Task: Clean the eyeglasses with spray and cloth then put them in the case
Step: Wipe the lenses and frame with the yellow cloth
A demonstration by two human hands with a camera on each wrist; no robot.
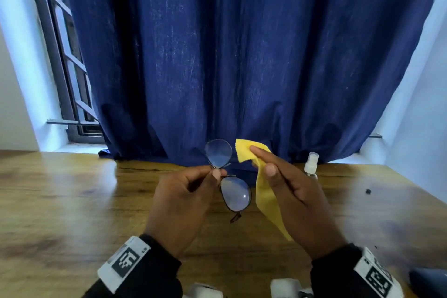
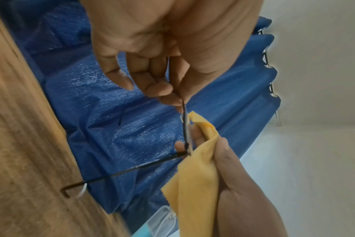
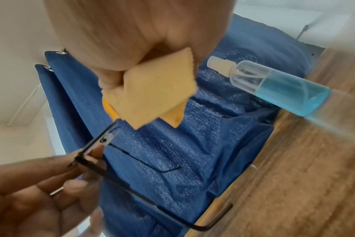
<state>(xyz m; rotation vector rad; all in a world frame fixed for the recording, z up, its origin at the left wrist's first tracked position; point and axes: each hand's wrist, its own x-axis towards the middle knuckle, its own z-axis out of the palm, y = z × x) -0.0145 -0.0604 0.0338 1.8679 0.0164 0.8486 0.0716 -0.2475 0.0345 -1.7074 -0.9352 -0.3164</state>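
Thin dark-framed eyeglasses [image 1: 235,195] stand on end above the table, one lens over the other, temples unfolded [image 3: 132,189]. My left hand [image 1: 183,191] pinches the frame at its bridge between thumb and fingers [image 2: 178,99]. A yellow cloth [image 1: 263,191] hangs from my right hand [image 1: 290,186], which pinches it just to the right of the glasses; the cloth [image 2: 195,179] [image 3: 152,94] lies close beside the frame. The spray bottle [image 1: 311,164] with blue liquid [image 3: 290,94] stands on the table behind my right hand.
A wooden table [image 1: 72,201] lies below, with a dark blue curtain [image 1: 242,55] hanging behind it. A dark object [image 1: 428,280] shows at the lower right edge and a small black speck [image 1: 368,191] at the right. A barred window [image 1: 65,55] is at the left.
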